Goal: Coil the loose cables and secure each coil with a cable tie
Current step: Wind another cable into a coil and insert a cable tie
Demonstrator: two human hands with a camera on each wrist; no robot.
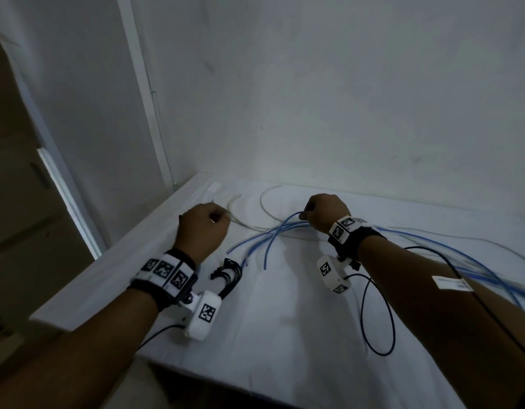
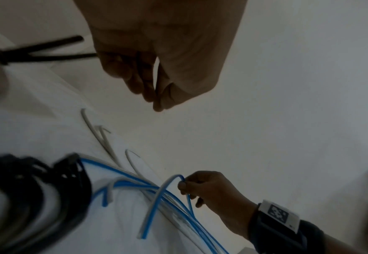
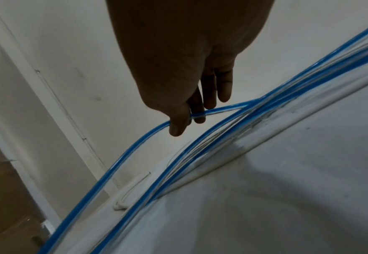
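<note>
Several blue cables (image 1: 255,240) fan across the white table (image 1: 285,335) from the right. My right hand (image 1: 305,215) pinches one blue cable (image 3: 135,149) between thumb and fingers and lifts its bend above the others; the left wrist view shows the same hand (image 2: 184,184) and cable (image 2: 168,182). My left hand (image 1: 217,218) hovers over the table with fingers curled and thumb tip against the index finger (image 2: 157,103); I see nothing plainly in it. A white cable (image 1: 265,208) curves just beyond it. A bundle of black cable ties (image 1: 228,276) lies below my left wrist.
The table stands in a corner, with a wall behind and a wall with a door frame (image 1: 63,187) to its left. Its left edge (image 1: 107,261) drops off beside my left arm. A black camera wire (image 1: 379,320) loops on the cloth by my right forearm.
</note>
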